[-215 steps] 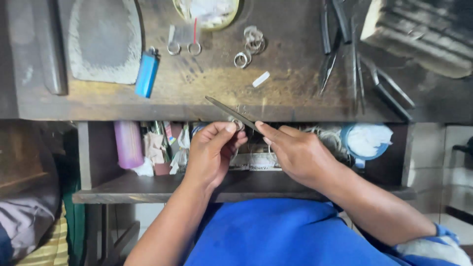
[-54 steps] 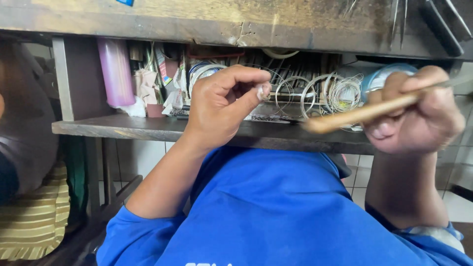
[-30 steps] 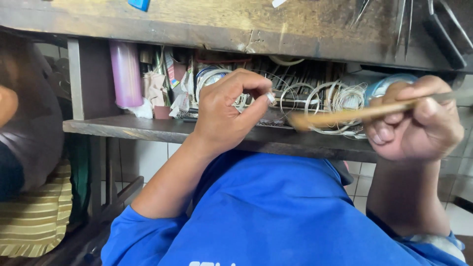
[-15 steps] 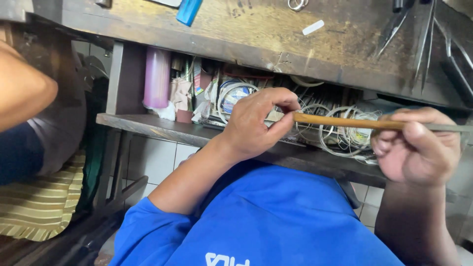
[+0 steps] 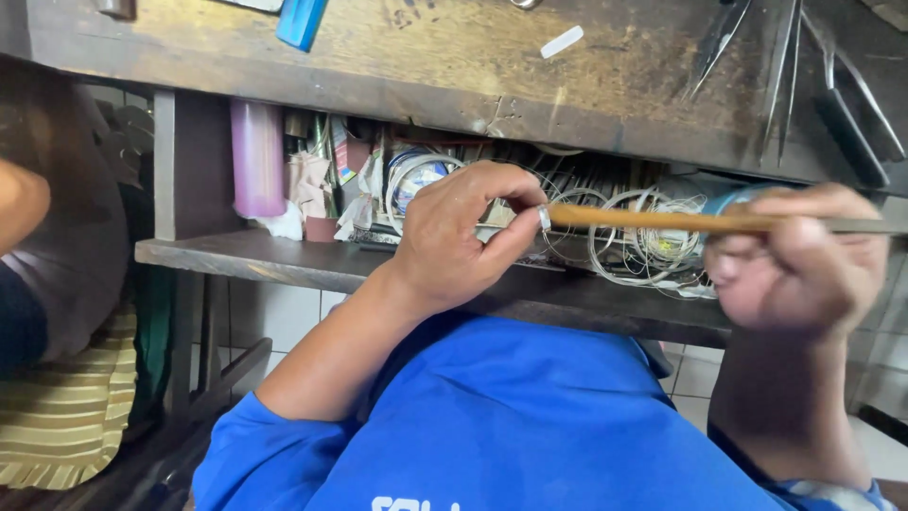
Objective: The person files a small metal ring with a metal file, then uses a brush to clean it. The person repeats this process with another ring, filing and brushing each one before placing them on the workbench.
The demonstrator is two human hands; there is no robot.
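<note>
Fingers (image 5: 501,241) of the left hand (image 5: 454,241) pinched a small silvery metal ring (image 5: 544,219) at the near tip of a long tapered wooden rod (image 5: 662,220), thumb below and forefinger curled over the top, so the ring sat right at the point where rod and fingertips met. The right hand (image 5: 799,265) was clenched around the thicker end of the rod, holding it nearly level in front of the chest; that hand was blurred, and its fingers could not be told apart clearly. Ring and rod hung just in front of a dark wooden shelf (image 5: 284,260) under the worn wooden workbench top (image 5: 426,66).

Behind the hands, the shelf was crammed with coils of pale wire (image 5: 643,241), and further left stood a pink plastic cylinder (image 5: 257,156) upright, with crumpled paper scraps (image 5: 307,185) beside it. On the bench top lay a blue lighter (image 5: 303,21), partly cut off by the upper edge, a small white stub (image 5: 562,42), and several dark metal pliers and tweezers (image 5: 785,66) near the right corner. The person wore a blue shirt (image 5: 492,426). At the far left another person's arm (image 5: 21,199) showed above a yellow striped cloth (image 5: 66,407), well apart from the working hands.
</note>
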